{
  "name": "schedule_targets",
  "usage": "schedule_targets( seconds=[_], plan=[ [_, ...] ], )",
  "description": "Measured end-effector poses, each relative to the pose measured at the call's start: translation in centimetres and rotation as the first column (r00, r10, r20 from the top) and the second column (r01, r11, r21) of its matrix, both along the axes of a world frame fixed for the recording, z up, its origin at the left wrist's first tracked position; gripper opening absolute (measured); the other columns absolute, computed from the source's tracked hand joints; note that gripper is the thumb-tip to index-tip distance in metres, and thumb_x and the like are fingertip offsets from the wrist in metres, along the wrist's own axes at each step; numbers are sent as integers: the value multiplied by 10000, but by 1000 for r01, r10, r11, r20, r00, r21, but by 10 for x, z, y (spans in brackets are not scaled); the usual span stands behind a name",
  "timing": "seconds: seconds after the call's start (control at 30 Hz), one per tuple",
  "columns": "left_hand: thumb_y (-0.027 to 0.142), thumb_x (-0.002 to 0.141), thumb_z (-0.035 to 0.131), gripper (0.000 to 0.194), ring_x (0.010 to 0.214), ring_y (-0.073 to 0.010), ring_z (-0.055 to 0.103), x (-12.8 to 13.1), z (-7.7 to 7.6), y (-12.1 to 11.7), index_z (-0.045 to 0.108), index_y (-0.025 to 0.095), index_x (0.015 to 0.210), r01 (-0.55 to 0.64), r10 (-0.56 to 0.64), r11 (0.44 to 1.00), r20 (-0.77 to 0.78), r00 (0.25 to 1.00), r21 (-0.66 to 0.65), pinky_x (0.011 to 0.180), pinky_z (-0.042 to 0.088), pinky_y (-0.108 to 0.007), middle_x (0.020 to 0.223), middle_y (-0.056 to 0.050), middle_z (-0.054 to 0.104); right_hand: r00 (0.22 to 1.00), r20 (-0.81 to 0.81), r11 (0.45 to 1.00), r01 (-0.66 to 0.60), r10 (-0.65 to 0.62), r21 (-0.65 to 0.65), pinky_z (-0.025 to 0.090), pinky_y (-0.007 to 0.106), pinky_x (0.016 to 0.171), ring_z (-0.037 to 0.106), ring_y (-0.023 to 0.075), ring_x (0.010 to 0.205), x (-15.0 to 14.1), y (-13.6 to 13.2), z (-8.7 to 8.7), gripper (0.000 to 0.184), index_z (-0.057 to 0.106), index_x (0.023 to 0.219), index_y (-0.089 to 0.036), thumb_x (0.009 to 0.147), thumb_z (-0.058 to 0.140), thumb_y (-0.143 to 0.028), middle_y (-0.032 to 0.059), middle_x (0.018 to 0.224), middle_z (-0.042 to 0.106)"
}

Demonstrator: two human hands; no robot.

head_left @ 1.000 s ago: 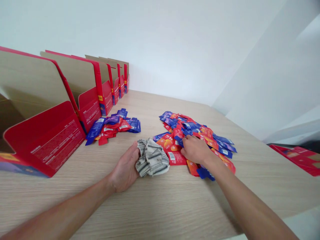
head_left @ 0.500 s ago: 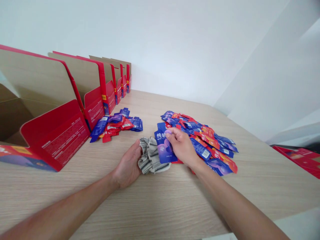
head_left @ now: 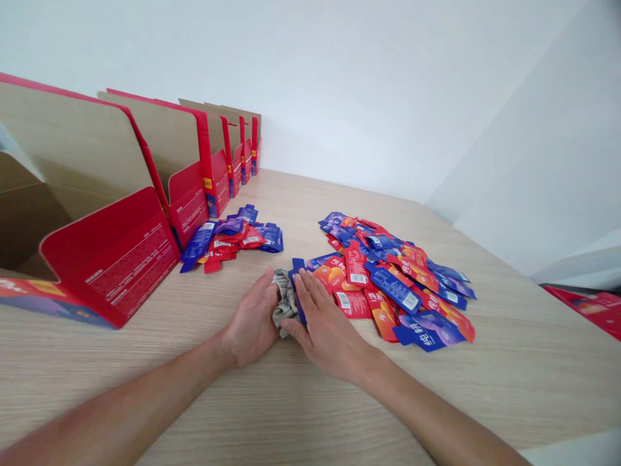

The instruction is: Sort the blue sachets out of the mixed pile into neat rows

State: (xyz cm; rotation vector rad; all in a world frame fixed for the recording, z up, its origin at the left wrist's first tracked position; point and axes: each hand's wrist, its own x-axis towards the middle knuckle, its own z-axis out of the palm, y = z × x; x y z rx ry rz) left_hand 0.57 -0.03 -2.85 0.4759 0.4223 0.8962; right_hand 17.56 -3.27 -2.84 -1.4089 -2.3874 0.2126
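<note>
My left hand (head_left: 255,320) is closed round a crumpled grey-and-black striped cloth (head_left: 285,301), fingers behind it and thumb on top. My right hand (head_left: 323,317) presses a blue sachet (head_left: 298,266) against the cloth's right side. Its fingers lie straight along the sachet and hide most of it, while the thumb rests over the cloth's near edge. Both hands meet just above the table. Right beside my right hand spreads a loose pile of blue and red sachets (head_left: 358,262), overlapping at different angles.
A smaller heap of red and blue sachets (head_left: 233,236) lies left of centre, by a row of open red cardboard boxes (head_left: 130,259) along the left. A white wall (head_left: 339,97) stands behind the wooden table (head_left: 242,414). Something red (head_left: 582,307) shows at the far right.
My right hand has shifted left and turned from pinching the blue sachet to lying flat over it, bringing it against the cloth. The cloth is squeezed narrower. The view has tilted slightly.
</note>
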Motion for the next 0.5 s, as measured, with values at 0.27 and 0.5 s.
schedule_targets(
  seconds=[0.27,0.5],
  plan=[
    [510,1070,358,595,1040,-325,736,1,10,-4,640,117,1417,65,-65,998,-19,998,-21,985,563,-472,1153,-175,774,995,60,995,-78,82,-64,347,540,1284,306,355,1583,-8,-25,12,648,436,1579,25,943,477,-95,261,1656,377],
    [547,1050,426,593,1088,-329,727,1,12,-6,638,133,1419,68,-67,997,-32,997,38,1004,553,-470,1225,-169,759,928,-373,999,0,-20,-54,392,516,1254,470,235,1510,16,-22,50,594,633,1465,-271,948,404,-87,47,1583,559]
  ],
)
